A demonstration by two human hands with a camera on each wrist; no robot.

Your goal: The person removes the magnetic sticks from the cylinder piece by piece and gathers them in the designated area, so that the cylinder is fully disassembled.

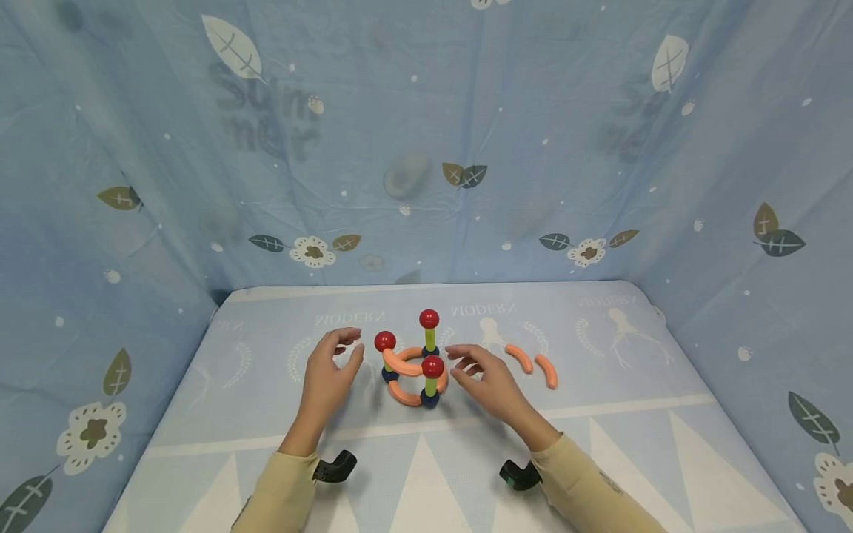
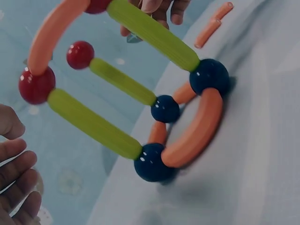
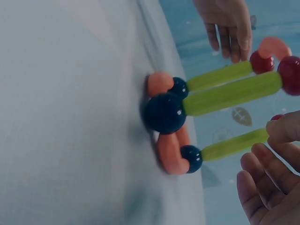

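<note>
Both left hand (image 1: 326, 377) and right hand (image 1: 489, 379) are flanking the ball-and-rod frame (image 1: 402, 366), fingers parted and empty, apparently bridging its red balls (image 1: 429, 319) and next needing another curved orange rod (image 1: 548, 370).

- Head view: looks forward and down, from farther away, at table (image 1: 220, 414) and curtain (image 1: 573, 148).
- Left wrist view: close, turned sideways, facing the ball-and-stick frame (image 2: 123, 83) from its left.
- Right wrist view: also sideways and close, from its right; dim, perhaps quite low.
- All three share this frame.
</note>
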